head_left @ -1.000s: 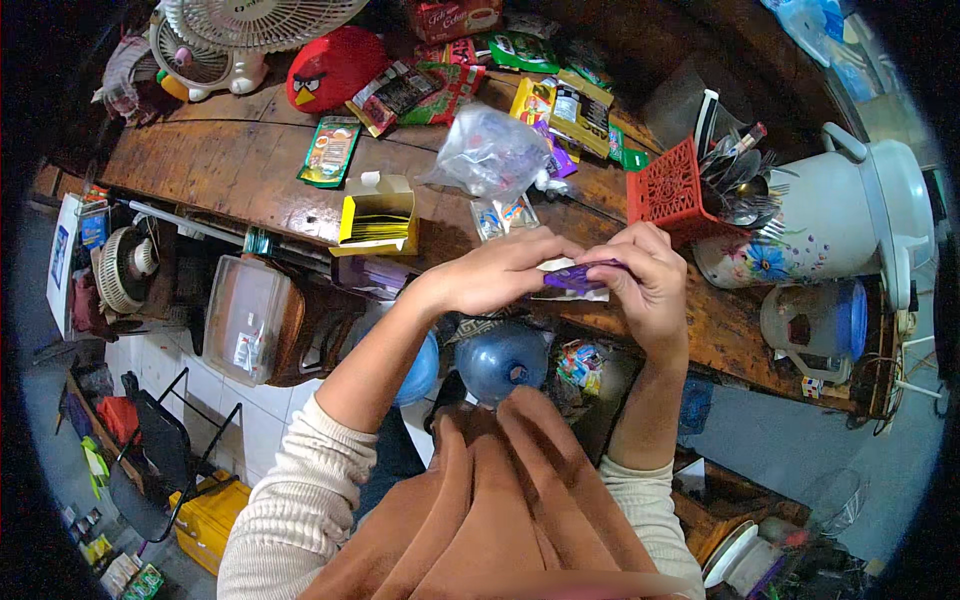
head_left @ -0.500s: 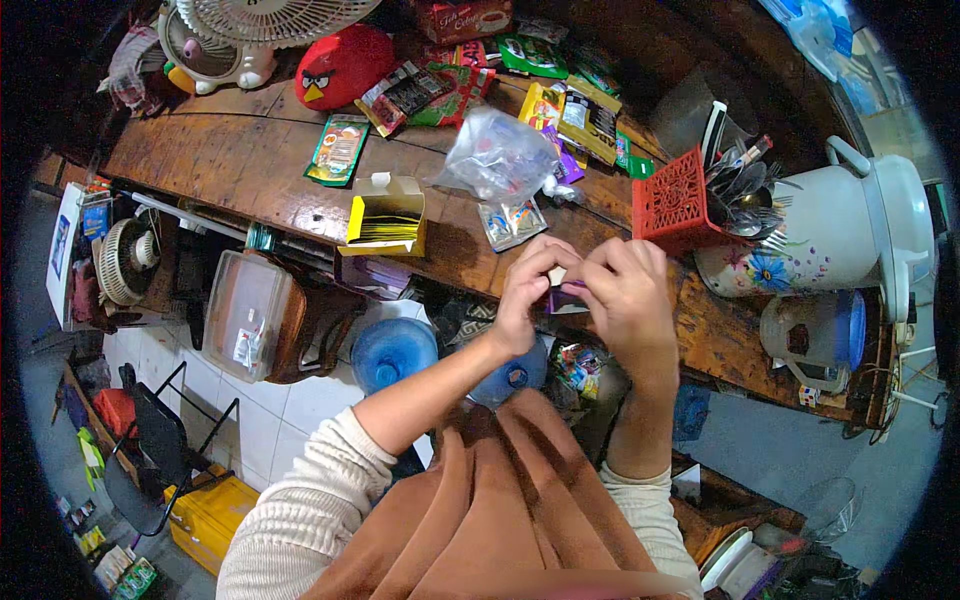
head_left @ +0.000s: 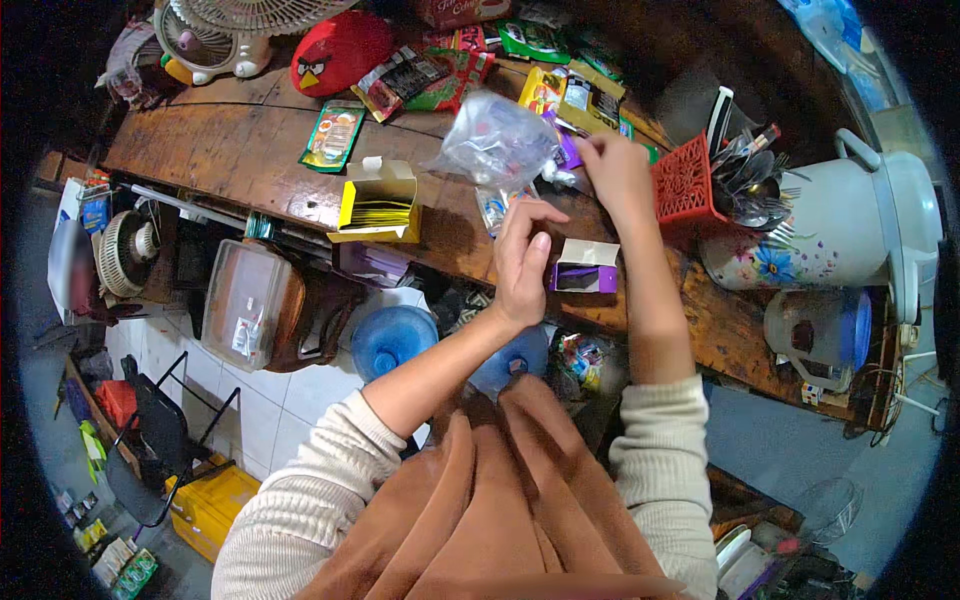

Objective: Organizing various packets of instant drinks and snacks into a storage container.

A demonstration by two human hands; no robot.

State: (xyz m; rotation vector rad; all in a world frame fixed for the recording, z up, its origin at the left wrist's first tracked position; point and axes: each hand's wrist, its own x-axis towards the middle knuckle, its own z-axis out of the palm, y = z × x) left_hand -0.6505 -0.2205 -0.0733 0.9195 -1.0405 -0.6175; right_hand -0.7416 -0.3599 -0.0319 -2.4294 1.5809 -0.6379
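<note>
A small purple box with its white flap raised stands open near the table's front edge. Beside it my left hand is open, thumb and fingers apart, holding nothing. My right hand reaches farther over the table, its bent fingers at the edge of a purple sachet. Just left of that sachet lies a clear plastic bag. A light-coloured sachet is partly covered by the bag and my left hand. To the left, an open yellow box holds a row of yellow sachets.
At right stand a red basket of cutlery, a white flowered container and a clear jug. Several colourful packets, a green one among them, a red plush toy and a fan are farther back.
Both hands have let go of the purple box, which now stands on the table. My right hand has moved forward to the purple sachet; my left has opened beside the box.
</note>
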